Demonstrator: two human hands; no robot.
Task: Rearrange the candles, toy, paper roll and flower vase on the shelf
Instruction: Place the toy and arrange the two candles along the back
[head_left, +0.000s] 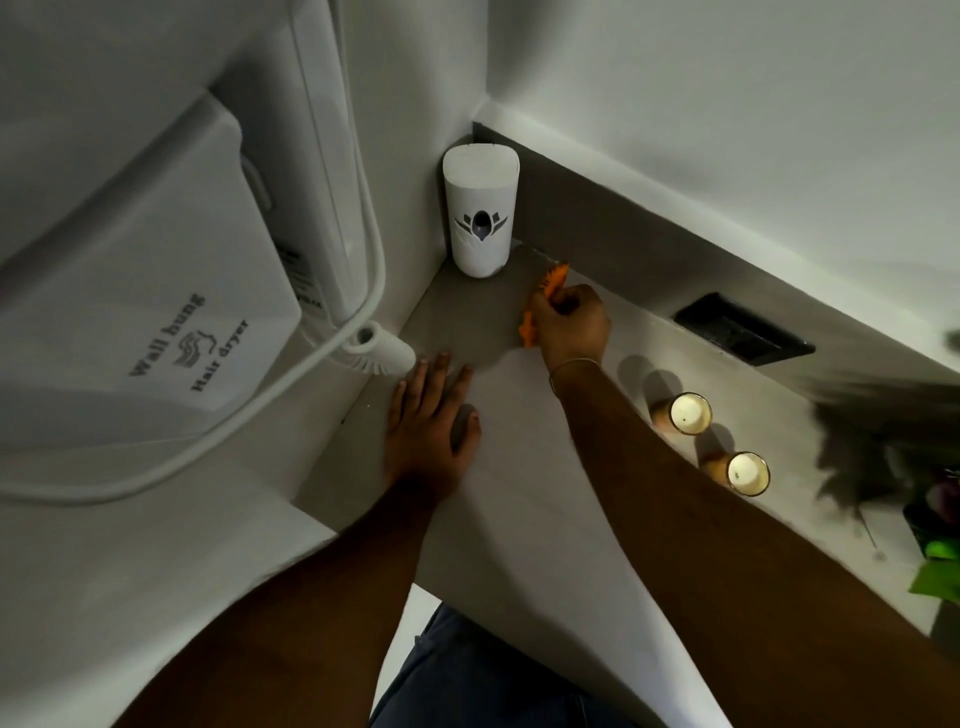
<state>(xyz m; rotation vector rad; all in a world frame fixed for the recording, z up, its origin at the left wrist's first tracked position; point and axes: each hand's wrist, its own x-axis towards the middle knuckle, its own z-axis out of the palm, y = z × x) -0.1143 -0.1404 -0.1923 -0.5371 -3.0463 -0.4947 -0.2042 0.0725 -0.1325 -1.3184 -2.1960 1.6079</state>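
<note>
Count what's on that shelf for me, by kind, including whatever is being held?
Candles: 2
Orange toy: 1, gripped in the right hand
White dispenser: 1, in the corner
Flower vase: 1, blurred at the right edge
Total: 5
No paper roll is in view.

shelf (519, 519): matt grey, smooth | candles (690, 413): glossy glass | dispenser (479, 208): smooth white plastic

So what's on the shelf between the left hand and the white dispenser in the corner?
Nothing: bare grey shelf runs from left hand to dispenser in the head view.
</note>
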